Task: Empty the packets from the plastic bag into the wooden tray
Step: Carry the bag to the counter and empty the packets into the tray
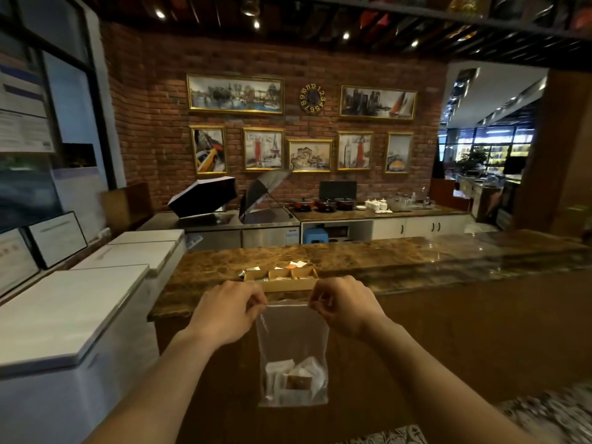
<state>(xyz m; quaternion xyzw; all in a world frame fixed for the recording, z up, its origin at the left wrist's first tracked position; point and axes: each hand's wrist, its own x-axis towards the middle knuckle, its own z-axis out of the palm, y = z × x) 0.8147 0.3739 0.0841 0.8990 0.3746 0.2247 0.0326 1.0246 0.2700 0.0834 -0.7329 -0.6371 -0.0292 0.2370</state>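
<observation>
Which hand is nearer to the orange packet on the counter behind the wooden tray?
Right. The right hand grips the plastic bag's corner almost directly below the orange packet; the left hand is further to its left.

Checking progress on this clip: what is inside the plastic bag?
Several packets, white and one brown, sit bunched at the bottom of the plastic bag. They overlap, so their count is unclear.
</observation>
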